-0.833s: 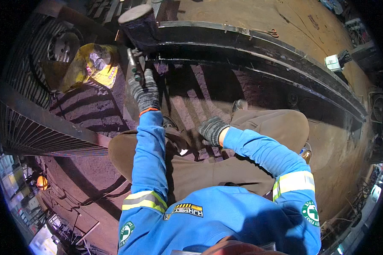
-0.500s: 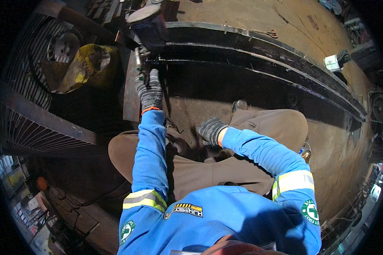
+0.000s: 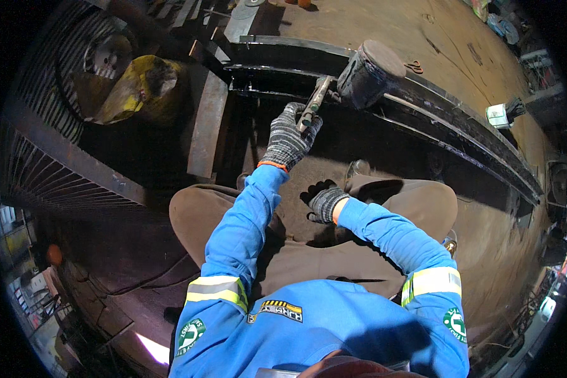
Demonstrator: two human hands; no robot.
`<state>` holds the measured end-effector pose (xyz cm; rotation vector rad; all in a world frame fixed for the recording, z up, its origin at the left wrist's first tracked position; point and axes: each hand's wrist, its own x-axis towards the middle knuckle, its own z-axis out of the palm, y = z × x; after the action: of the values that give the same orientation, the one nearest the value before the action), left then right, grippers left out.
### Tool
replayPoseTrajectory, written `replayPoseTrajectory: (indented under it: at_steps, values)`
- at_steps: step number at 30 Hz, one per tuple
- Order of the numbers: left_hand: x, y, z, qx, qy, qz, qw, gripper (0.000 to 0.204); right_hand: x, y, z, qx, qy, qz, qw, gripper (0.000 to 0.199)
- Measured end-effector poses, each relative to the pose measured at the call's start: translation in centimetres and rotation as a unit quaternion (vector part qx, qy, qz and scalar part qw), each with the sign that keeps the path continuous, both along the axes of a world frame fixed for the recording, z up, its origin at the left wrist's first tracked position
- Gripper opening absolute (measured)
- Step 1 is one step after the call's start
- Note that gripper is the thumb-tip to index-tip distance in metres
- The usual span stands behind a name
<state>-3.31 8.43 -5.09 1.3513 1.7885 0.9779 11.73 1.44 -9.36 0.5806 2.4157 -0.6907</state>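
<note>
My left hand (image 3: 290, 135), in a grey-and-black knit glove, is closed around a metal handle (image 3: 314, 106) that looks like locking pliers with green spots. At its far end is a dark cylinder (image 3: 361, 79) with a flat grey round end. The cylinder is over the long dark steel beam (image 3: 277, 72); whether it touches the beam I cannot tell. In front of my lap, my right hand (image 3: 327, 203) hangs loosely between my knees, its gloved fingers half curled and apart, with nothing seen in it.
A flat steel bar (image 3: 208, 126) lies left of my left arm. Beyond it are a crumpled yellow bag (image 3: 142, 88) and a barred metal frame (image 3: 75, 167). Orange-handled scissors (image 3: 414, 67) and a white container with dark rods (image 3: 499, 116) rest beyond the beam.
My left hand has swung the handled cylinder rightward along the beam, from its left end toward the middle. My right hand has shifted slightly right, and its fingers have loosened.
</note>
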Motion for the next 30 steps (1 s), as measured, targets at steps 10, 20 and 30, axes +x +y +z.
replayPoseTrajectory:
  at_steps: [10, 20, 30]
  values:
    - [-7.6, 1.9, -7.7, 0.077, 0.061, 0.217, 0.971, 0.021, -0.6, 0.4, 0.4, -0.003, 0.045, 0.004, 0.999, 0.039]
    - [-13.9, -1.3, -2.2, 0.089, -0.099, 0.381, 0.915, 0.017, 4.0, 9.8, 4.0, 0.069, 0.098, -0.123, 0.985, 0.057]
    - [-16.0, -3.6, -3.5, 0.119, 0.07, 0.264, 0.955, 0.025, 16.9, 31.1, 1.2, 0.235, -0.1, -0.301, 0.919, 0.114]
